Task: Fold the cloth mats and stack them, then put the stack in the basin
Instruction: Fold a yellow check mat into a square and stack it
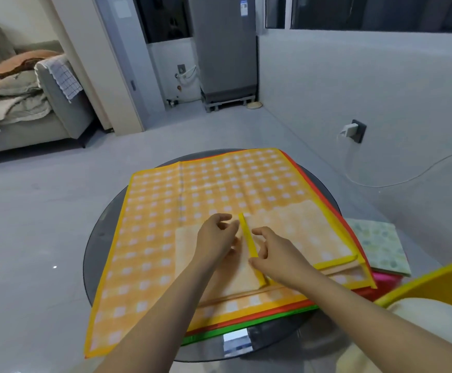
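A big orange checked mat (192,211) lies flat on the round dark bench (324,184). Its left and near corners hang over the bench rim. Under it are more mats; a red edge (246,320) and a green edge (246,329) peek out at the near side.

On top sits a smaller orange mat (300,232), partly folded, with a yellow border. The two hands are close together over its folded edge. The left hand (214,240) has curled fingers on the cloth. The right hand (276,254) pinches the yellow border strip (249,240), I think, but the grip is hard to see.

To the right, a folded pale green mat (378,246) rests near the bench edge. A yellow basin (434,281) stands at the near right, just beside the mats, so that side is crowded. The left side has open floor (44,238). A sofa (31,103) is far off to the left.
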